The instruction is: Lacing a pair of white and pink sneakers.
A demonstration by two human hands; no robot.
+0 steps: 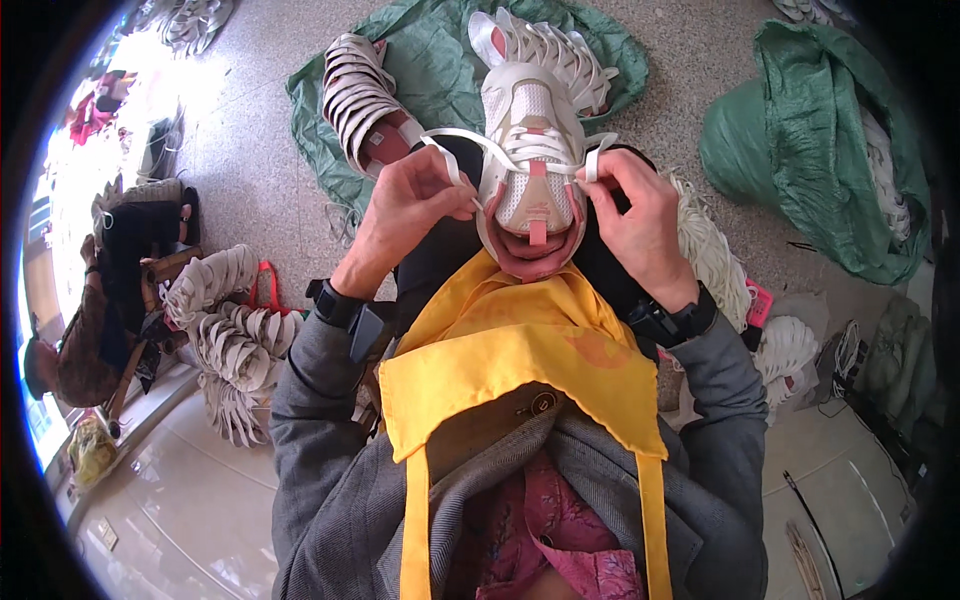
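Note:
A white and beige sneaker upper with pink lining rests on my lap, its toe pointing away from me and its pink-edged collar nearest me. A white shoelace runs through its eyelets, and the two ends come out at either side of the tongue. My left hand pinches one end of the shoelace beside the collar. On the other side, my right hand pinches the other end between thumb and fingers. Whether the upper has a sole is hidden.
Nested uppers lie on a green sheet ahead. More stacked uppers stand at left, near another seated person. White laces hang at my right. A green sack sits at far right.

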